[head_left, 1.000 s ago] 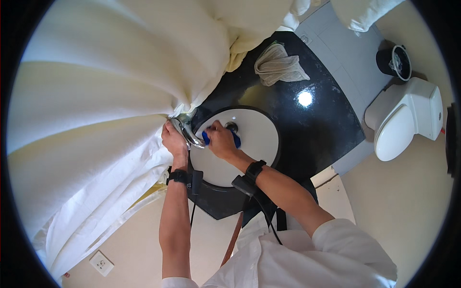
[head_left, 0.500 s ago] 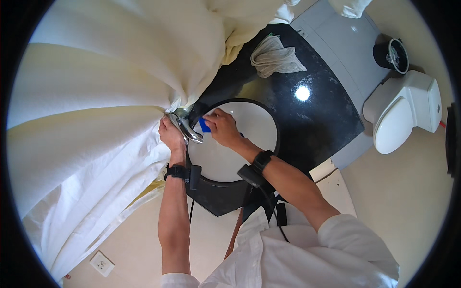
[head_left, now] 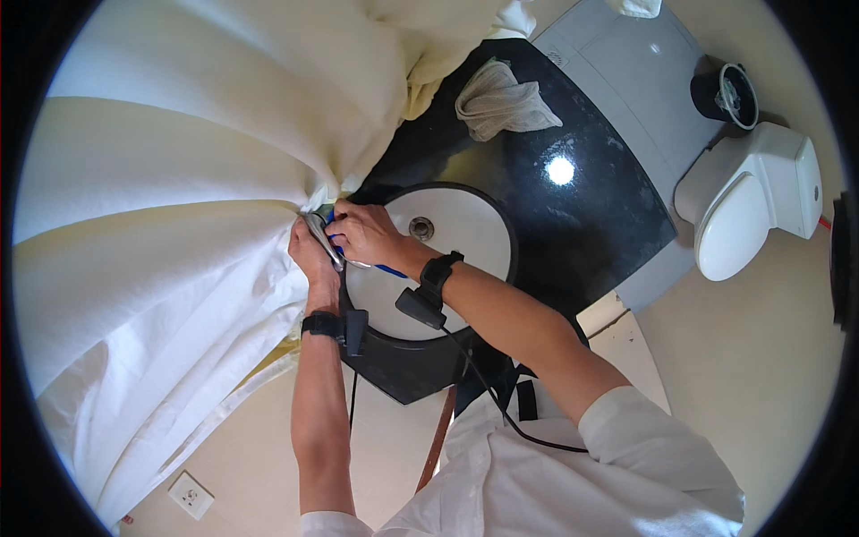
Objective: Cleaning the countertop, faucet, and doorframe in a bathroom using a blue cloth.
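Blue cloth (head_left: 391, 270) moved from basin (head_left: 470, 277) to faucet (head_left: 323, 240).

Left fingers (head_left: 299, 234) on the chrome faucet (head_left: 323, 240), right fingers (head_left: 344, 217) alongside (blue item (head_left: 391, 271) beneath), by the white basin (head_left: 470, 246).

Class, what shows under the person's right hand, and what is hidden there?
Under the right hand, parts of a blue item and the chrome faucet peek out; the rest of both is covered.

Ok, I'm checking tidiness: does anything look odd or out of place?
A cloth lies crumpled, not folded, on the black counter, which has whitish smudges near the bright reflection. The pale curtain bunches untidily close to the faucet.
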